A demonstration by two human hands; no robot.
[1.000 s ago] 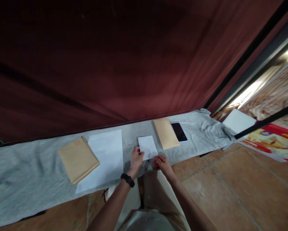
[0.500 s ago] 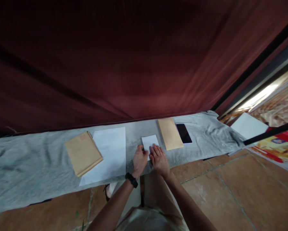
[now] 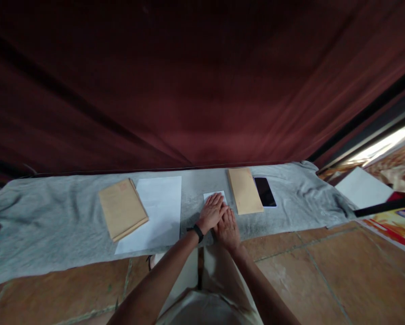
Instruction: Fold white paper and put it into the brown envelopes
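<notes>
A small folded white paper (image 3: 209,194) lies on the grey cloth, mostly covered by my hands; only its far edge shows. My left hand (image 3: 212,212), with a dark band at the wrist, rests flat on the paper, fingers stretched out. Close beside it and touching it, my right hand (image 3: 227,229) lies flat too, its fingers extended over the paper's right side. Just right of my hands is a stack of brown envelopes (image 3: 246,192), and a phone (image 3: 265,192) with a dark screen lies against it.
Left of my hands, large white paper sheets (image 3: 162,212) lie on the grey cloth (image 3: 63,225), with another pile of brown envelopes (image 3: 123,208) overlapping them. A dark red curtain (image 3: 189,113) hangs behind the cloth. A white panel (image 3: 363,187) and a colourful printed sheet (image 3: 397,225) are at the right.
My left hand has moved from gripping the paper's left edge to lying flat across it, against my right hand. More of the paper is now covered. The view has shifted slightly.
</notes>
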